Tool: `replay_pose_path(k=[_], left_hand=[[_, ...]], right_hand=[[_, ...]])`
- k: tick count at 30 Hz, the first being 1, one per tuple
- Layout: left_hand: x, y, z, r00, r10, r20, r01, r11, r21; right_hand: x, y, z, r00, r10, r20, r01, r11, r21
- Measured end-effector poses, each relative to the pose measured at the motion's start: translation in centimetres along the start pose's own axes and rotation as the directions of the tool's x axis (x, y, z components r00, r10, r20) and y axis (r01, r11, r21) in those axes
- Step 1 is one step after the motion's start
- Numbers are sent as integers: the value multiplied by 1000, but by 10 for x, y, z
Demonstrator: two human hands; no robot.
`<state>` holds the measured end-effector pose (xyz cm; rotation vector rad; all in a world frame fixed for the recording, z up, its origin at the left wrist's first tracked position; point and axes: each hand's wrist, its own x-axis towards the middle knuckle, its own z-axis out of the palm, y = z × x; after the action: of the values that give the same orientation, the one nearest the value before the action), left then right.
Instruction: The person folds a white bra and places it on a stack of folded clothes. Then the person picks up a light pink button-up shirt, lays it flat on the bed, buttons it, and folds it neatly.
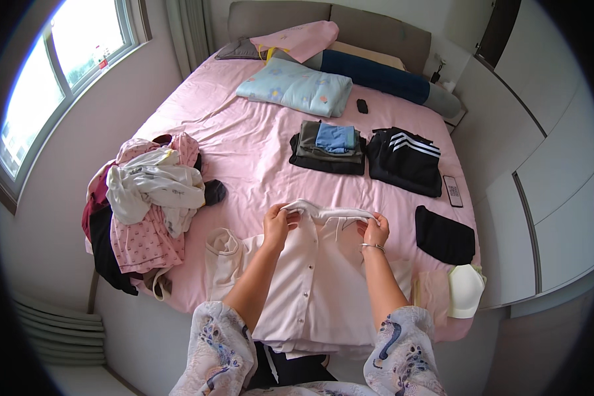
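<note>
A cream button-front shirt (303, 284) lies spread at the near edge of the bed, its buttons running down the front and its lower hem hanging over the edge. My left hand (278, 228) is closed on the left side of its collar. On the collar's right side, my right hand (375, 231), with a bracelet at the wrist, is closed too. Between both hands the collar is stretched out sideways. One sleeve rests bunched to the left; the other lies flat at the right, partly behind my forearm.
A heap of loose clothes (152, 191) lies at left. Folded stacks (330, 155), black striped clothing (406, 162), a folded black garment (444, 235), a phone (452, 191) and a pale bra (465, 292) are at right. Farther back are a folded quilt (297, 87) and a bolster (376, 74).
</note>
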<state>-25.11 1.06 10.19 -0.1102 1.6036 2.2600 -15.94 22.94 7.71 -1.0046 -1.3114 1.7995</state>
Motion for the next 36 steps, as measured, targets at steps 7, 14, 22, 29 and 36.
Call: replay_pose_path(k=[7, 14, 22, 29, 36], left_hand=[[42, -21, 13, 924, 373, 87, -381, 916, 123], [21, 10, 22, 748, 432, 504, -625, 715, 314], [-42, -8, -136, 817, 576, -14, -395, 578, 715], [-26, 2, -190, 895, 407, -183, -32, 468, 883], [9, 3, -182, 996, 28, -81, 67, 350, 934]], right_hand=[[56, 20, 24, 968, -199, -154, 191, 979, -67], [50, -15, 37, 736, -525, 426, 603, 796, -60], [2, 5, -128, 746, -476, 466, 666, 542, -512], [16, -8, -212, 953, -243, 182, 262, 354, -898], [30, 3, -197, 971, 28, 237, 224, 234, -946]])
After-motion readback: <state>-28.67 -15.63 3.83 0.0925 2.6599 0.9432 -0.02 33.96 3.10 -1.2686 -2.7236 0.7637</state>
